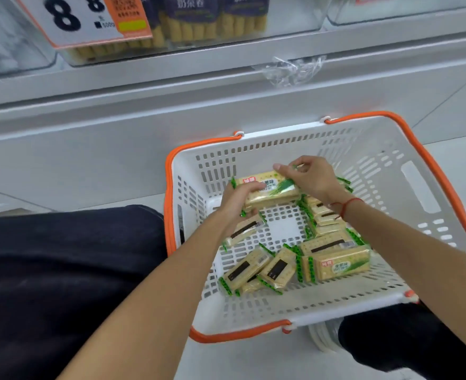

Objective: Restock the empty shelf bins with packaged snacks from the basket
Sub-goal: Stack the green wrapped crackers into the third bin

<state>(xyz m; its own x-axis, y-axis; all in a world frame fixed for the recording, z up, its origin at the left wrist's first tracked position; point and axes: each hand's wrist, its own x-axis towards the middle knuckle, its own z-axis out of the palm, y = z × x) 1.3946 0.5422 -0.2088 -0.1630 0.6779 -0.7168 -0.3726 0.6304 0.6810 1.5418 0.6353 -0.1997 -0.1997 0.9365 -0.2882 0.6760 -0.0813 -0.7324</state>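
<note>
Cracker packets [336, 263] with green-striped ends lie scattered over the slotted floor of the white basket [424, 185], your landmark here, which sits on the pale floor with its orange handles [443, 171] folded down along the rim. Toward the basket's far wall your two hands meet on one stack of cracker packets [273, 192], lifted a little above the rest. Your left hand [236, 200] grips the stack's left end, thumb over the top and fingers curled underneath. Your right hand [310, 178] pinches the stack's right end at its green crimp, thumb and fingertips closed on the wrapper; a red string [345, 205] circles that wrist. More packets lie along the basket's right side under your right forearm, and several sit near its front wall, some label-side down. Beyond the basket, above the white shelf base, a clear bin [226, 43] holds rolled wafer snacks, with a price sign [89, 20] showing large 8s to their left.
</note>
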